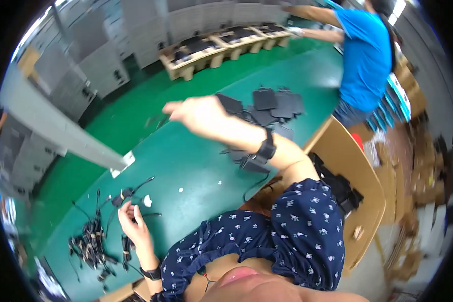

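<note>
My left hand [134,227] is low over the green table, its thumb apart from the slightly curled fingers, with no object visible in its grasp. Right by its fingertips is a black cable [138,187] with a small round dark part and a white tag [147,201]. A heap of tied black cables [91,244] lies to its left. My right hand [199,115] reaches across the table, smeared by motion, so its fingers are hard to read. Behind that hand and wrist spreads a pile of flat, dark, squarish pieces [265,99], partly hidden by my forearm.
A cardboard box [370,194] holding black items stands at my right. Past the table [196,176], tan trays [204,58] with dark parts form a row. A grey post [65,121] rises at the left edge. A co-worker in blue [366,55] works at the far right.
</note>
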`<state>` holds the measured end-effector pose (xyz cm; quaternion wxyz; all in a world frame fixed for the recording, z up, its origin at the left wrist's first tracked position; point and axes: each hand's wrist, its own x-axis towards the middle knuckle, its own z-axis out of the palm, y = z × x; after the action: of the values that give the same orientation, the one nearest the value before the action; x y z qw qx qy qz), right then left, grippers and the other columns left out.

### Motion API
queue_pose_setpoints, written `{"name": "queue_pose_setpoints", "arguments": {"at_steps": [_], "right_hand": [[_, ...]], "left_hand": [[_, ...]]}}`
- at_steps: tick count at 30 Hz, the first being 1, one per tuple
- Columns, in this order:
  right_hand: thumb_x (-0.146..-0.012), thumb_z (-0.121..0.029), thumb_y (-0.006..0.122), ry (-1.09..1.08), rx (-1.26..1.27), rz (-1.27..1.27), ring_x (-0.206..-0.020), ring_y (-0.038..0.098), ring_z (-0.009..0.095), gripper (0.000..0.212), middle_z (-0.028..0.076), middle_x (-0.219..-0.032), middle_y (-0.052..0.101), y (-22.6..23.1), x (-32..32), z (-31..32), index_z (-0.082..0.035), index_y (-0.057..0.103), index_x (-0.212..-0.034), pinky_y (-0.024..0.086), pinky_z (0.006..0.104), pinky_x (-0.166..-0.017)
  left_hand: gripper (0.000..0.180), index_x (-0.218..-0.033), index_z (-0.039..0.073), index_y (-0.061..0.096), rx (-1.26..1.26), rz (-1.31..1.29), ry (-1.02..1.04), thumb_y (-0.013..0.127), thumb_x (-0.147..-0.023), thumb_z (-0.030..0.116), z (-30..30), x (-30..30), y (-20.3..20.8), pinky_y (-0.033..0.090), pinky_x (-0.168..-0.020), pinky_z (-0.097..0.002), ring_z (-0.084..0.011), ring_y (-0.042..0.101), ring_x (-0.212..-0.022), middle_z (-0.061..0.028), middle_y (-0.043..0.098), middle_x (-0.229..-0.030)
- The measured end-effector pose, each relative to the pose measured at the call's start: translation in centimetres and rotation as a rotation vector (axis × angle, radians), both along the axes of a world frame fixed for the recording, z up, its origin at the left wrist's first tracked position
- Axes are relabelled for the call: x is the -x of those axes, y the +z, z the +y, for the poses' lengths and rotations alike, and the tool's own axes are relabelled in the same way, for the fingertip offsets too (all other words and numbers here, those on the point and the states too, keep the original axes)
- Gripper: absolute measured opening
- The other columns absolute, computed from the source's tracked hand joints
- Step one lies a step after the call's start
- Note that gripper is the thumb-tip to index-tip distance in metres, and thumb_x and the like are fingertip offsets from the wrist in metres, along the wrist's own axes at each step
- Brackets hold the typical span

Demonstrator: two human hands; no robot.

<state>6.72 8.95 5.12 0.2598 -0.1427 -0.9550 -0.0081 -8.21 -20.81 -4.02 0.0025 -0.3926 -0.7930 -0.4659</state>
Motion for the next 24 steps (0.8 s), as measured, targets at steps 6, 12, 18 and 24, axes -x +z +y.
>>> {"name": "queue_pose_setpoints", "arguments": {"at_steps": [6,12,18,24], "right_hand": [[-0.086,-0.035,0.051,-0.258,-0.010,0.307,-0.074,0.062,0.029,0.023,0.011,-0.078,0.064,1.0,8.1,9.6,-0.023,0.063,-0.101,0.049,0.0395,-0.064],[-0.085,-0.032,0.052,-0.469,-0.211,0.011,-0.071,0.063,0.029,0.021,0.012,-0.073,0.064,1.0,11.1,17.9,-0.021,0.065,-0.098,0.049,0.0390,-0.062],[-0.082,-0.026,0.054,-0.427,-0.396,-0.454,-0.075,0.064,0.026,0.017,0.009,-0.077,0.065,-0.2,15.0,20.7,-0.019,0.066,-0.091,0.049,0.0371,-0.063],[-0.082,-0.020,0.049,-0.394,-0.343,-0.353,-0.082,0.064,0.025,0.021,0.013,-0.080,0.066,-2.4,18.2,20.8,-0.009,0.058,-0.099,0.050,0.0390,-0.066]], "left_hand": [[0.007,-0.089,0.001,0.056,0.054,0.230,0.052,0.054,-0.082,0.003,-2.2,1.7,-3.3,0.039,-0.059,-0.0288,-0.0200,0.046,-0.068,-0.0088,0.053,-0.083],[0.003,-0.084,0.002,0.055,0.092,0.213,0.074,0.054,-0.082,0.003,-2.0,1.9,-2.7,0.041,-0.069,-0.0353,-0.0279,0.051,-0.078,-0.0114,0.054,-0.083],[0.002,-0.083,0.002,0.055,0.114,0.160,0.111,0.054,-0.081,0.003,-2.0,2.4,-2.4,0.041,-0.068,-0.0353,-0.0277,0.051,-0.075,-0.0106,0.056,-0.081],[0.002,-0.083,0.002,0.055,0.136,0.162,0.104,0.054,-0.081,0.003,-1.7,2.7,-2.5,0.040,-0.066,-0.0349,-0.0276,0.051,-0.074,-0.0110,0.055,-0.081]]}}
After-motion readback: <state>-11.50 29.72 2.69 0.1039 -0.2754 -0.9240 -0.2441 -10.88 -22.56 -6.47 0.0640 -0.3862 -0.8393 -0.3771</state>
